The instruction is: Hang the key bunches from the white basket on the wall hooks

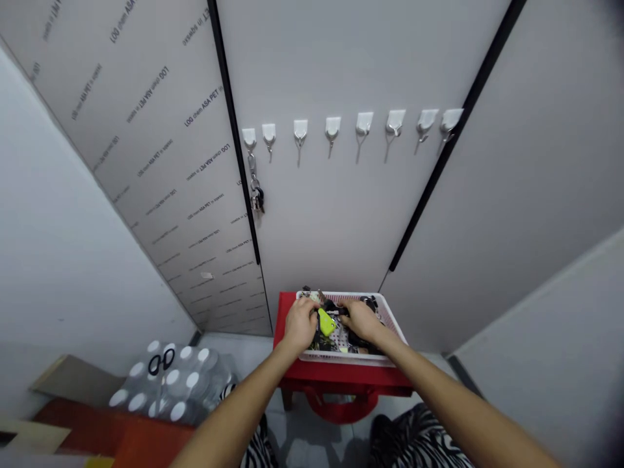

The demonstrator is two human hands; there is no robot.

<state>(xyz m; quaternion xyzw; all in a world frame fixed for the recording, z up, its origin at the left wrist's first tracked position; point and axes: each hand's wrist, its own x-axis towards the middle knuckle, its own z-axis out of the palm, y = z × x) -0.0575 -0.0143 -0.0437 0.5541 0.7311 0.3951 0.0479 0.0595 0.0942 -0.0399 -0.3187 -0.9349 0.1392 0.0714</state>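
Observation:
A white plastic basket (pixel 390 320) of small mixed items, keys among them, stands on a red stool (pixel 312 372). My left hand (pixel 300 325) reaches into its left side, fingers curled and closed at a yellow-green key-shaped piece (pixel 326 322). My right hand (pixel 361 321) is in the middle of the basket, fingers bent and closed around dark items; what exactly they hold is hidden. On the leftmost white hook (pixel 249 139) hangs a bunch of keys (pixel 256 198) with a metal clip.
Several more white hooks (pixel 333 127) run in a row across the grey cabinet door (pixel 322 214). At lower left, scissors (pixel 161 362) lie on white-capped bottles (pixel 192 380) beside an orange-red surface (pixel 146 442). A red loop (pixel 341 411) hangs below the stool's front edge.

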